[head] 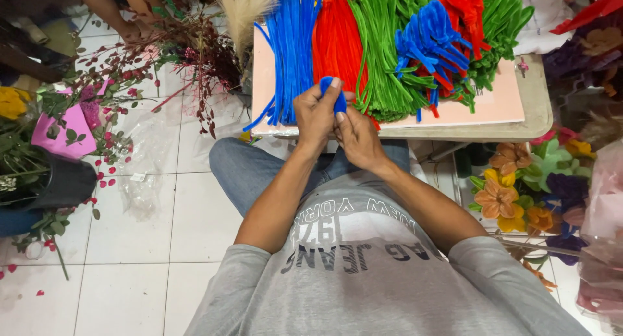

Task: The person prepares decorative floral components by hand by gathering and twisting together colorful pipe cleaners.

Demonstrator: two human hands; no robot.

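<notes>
I have a blue fuzzy stem (339, 97) bent into a loop. It sits up in front of my chest, just over the near edge of the low table (536, 119). My left hand (316, 114) pinches it at the top, thumb and fingers pressed together on the fuzz. My right hand (356, 136) pinches it lower down, right beside the left, and the two hands touch. Both hands are closed tight on it.

I think the loop could spring open if one pinch gets loose, because these stems like to go back straight. If I squeeze too hard, it could get a sharp kink.

Behind my hands lies a pink board (487, 106) on the table. On it are a blue pile (290, 47), a red pile (336, 41) and a green pile (383, 50) of the same stems. They lie very near, so my hands could bump some off the edge.

On my right stand made flowers (513, 193) in orange, yellow and purple. On my left are a branch with red berries (123, 83) and pink paper (65, 130) on the white floor (195, 226). My jeans (250, 167) are under my arms.
</notes>
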